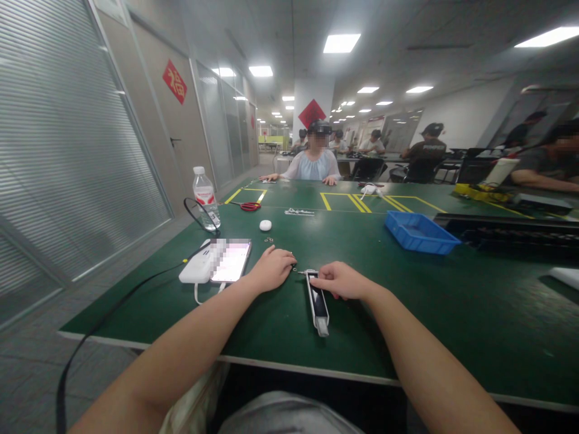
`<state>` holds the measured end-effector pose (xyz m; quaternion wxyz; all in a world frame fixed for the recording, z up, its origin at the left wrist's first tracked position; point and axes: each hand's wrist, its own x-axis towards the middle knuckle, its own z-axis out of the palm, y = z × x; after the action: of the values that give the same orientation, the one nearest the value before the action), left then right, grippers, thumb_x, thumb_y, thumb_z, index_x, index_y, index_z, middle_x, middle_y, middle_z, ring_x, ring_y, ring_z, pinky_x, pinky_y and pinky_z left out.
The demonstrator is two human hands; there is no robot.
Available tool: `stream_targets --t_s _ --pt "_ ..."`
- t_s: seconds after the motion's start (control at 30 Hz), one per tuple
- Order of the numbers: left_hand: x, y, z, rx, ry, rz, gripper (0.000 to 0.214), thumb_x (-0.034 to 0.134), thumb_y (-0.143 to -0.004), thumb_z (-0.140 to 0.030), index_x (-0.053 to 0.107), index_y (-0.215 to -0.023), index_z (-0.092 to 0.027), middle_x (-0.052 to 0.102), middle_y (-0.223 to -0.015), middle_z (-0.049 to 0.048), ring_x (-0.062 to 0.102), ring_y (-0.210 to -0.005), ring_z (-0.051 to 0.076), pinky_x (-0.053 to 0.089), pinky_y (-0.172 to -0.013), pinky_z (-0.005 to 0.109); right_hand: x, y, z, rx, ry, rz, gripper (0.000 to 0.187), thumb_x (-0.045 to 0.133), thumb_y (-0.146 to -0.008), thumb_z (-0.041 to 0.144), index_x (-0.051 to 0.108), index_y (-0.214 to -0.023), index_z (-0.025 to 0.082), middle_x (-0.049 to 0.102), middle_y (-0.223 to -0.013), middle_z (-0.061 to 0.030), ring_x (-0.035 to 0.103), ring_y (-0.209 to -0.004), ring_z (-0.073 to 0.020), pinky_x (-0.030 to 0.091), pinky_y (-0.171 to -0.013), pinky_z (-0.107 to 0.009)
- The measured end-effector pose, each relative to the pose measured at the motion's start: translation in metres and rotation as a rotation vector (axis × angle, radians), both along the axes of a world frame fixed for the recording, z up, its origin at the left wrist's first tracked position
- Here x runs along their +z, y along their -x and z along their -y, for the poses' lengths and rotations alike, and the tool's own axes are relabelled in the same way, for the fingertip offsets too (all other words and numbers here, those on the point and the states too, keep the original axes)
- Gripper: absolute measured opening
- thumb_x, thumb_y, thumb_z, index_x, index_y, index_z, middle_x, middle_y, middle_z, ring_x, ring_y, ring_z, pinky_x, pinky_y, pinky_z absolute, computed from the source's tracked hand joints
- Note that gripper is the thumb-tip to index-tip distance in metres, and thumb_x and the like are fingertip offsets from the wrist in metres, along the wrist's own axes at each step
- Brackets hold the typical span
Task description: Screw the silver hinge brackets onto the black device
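Observation:
My right hand [340, 280] rests at the upper end of a slim white-framed device with a glossy black face [318, 304], its thumb and fingers closed on that end. The device lies on the green table, its pale squared end towards me. A small metal piece sticks out to the left from its far end. Just left of this, my left hand [274, 269] lies low over the tabletop with fingers bent together. At its fingertips are a small dark bit and a tiny ring [294, 269]; whether they are pinched is hard to make out.
Left of my hands lie a phone [233, 260] and a white power bank [195, 265] with cables. A water bottle [207, 202], a white earbud case [265, 225], small rings [269, 240], red-handled scissors [249, 206] and a blue tray [420, 232] stand farther off. A person [312, 163] sits opposite.

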<state>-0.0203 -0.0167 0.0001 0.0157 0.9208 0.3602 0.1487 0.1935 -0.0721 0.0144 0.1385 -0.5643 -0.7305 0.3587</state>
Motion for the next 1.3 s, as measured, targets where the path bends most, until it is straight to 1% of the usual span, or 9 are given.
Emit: stream_targets --t_s 0.1,0.27,0.47,0.73,0.83,0.97,1.07,1.17,1.3 --pt "0.001 0.0 0.001 0.005 -0.03 0.004 0.027 0.041 -0.087 -0.018 0.062 -0.102 -0.022 0.062 -0.111 0.0047 0.052 -0.11 0.02 0.025 -0.106 0.048 -0.001 0.0 0.0 0.007 -0.005 -0.013 0.041 0.052 -0.078 0.055 0.048 -0.064 0.017 0.048 -0.041 0.0053 0.04 -0.03 -0.0051 0.028 -0.032 -0.015" --pt "0.004 -0.001 0.004 0.032 -0.024 0.043 0.033 0.042 -0.086 -0.015 0.055 -0.116 -0.021 0.063 -0.108 0.0055 0.055 -0.105 0.019 0.028 -0.104 0.044 0.0 0.0 0.0 0.013 -0.015 0.0 0.042 0.052 -0.077 0.056 0.049 -0.063 0.017 0.047 -0.041 0.0054 0.04 -0.031 -0.0052 0.029 -0.033 -0.016" --pt "0.002 -0.001 0.003 0.034 -0.044 0.047 0.026 0.044 -0.085 -0.015 0.059 -0.105 -0.022 0.065 -0.104 0.0038 0.055 -0.103 0.019 0.028 -0.102 0.044 0.001 0.0 0.0 0.006 -0.005 0.0 0.041 0.053 -0.077 0.056 0.049 -0.064 0.017 0.048 -0.041 0.0053 0.04 -0.031 -0.0053 0.029 -0.032 -0.016" --pt "0.005 -0.001 0.003 0.053 -0.04 0.104 0.028 0.042 -0.088 -0.016 0.06 -0.108 -0.023 0.066 -0.104 0.0031 0.057 -0.1 0.02 0.032 -0.096 0.042 0.002 0.0 0.0 -0.005 0.003 -0.015 0.038 0.053 -0.078 0.052 0.05 -0.064 0.017 0.047 -0.041 0.005 0.04 -0.03 -0.0057 0.029 -0.03 -0.016" --pt "0.007 0.0 0.002 0.018 0.029 0.232 0.026 0.046 -0.086 -0.019 0.06 -0.107 -0.022 0.067 -0.098 0.0014 0.059 -0.094 0.018 0.038 -0.091 0.037 0.0 -0.001 -0.001 -0.012 0.005 -0.015 0.038 0.053 -0.078 0.052 0.051 -0.065 0.017 0.048 -0.041 0.005 0.04 -0.03 -0.0057 0.029 -0.03 -0.016" --pt "0.009 0.003 0.002 -0.068 0.244 0.401 0.022 0.052 -0.082 -0.02 0.063 -0.101 -0.017 0.069 -0.083 0.001 0.062 -0.08 0.014 0.045 -0.078 0.025 -0.004 -0.004 -0.004 -0.017 -0.001 -0.004 0.038 0.053 -0.078 0.053 0.052 -0.067 0.017 0.048 -0.041 0.0051 0.04 -0.03 -0.0053 0.029 -0.031 -0.016" --pt "0.009 0.003 0.003 -0.111 0.351 0.454 0.02 0.054 -0.081 -0.021 0.064 -0.097 -0.015 0.068 -0.082 0.0021 0.062 -0.076 0.013 0.046 -0.075 0.023 -0.005 -0.005 -0.005 -0.011 -0.002 -0.01 0.039 0.053 -0.078 0.054 0.052 -0.067 0.017 0.049 -0.042 0.0049 0.041 -0.031 -0.0054 0.029 -0.031 -0.015" --pt "0.01 0.003 0.004 -0.136 0.384 0.438 0.019 0.055 -0.081 -0.022 0.065 -0.094 -0.014 0.068 -0.081 0.0026 0.061 -0.075 0.013 0.046 -0.073 0.023 -0.004 -0.005 -0.005 -0.008 0.001 -0.016 0.037 0.053 -0.078 0.052 0.052 -0.067 0.017 0.049 -0.042 0.0048 0.041 -0.031 -0.0055 0.03 -0.031 -0.015" --pt "0.011 0.0 0.006 -0.105 0.358 0.406 0.018 0.054 -0.082 -0.023 0.066 -0.093 -0.014 0.067 -0.08 0.0024 0.06 -0.074 0.013 0.046 -0.071 0.024 -0.003 -0.004 -0.004 -0.004 -0.002 -0.028 0.036 0.054 -0.078 0.052 0.051 -0.067 0.017 0.048 -0.041 0.0053 0.041 -0.031 -0.0061 0.03 -0.031 -0.016"
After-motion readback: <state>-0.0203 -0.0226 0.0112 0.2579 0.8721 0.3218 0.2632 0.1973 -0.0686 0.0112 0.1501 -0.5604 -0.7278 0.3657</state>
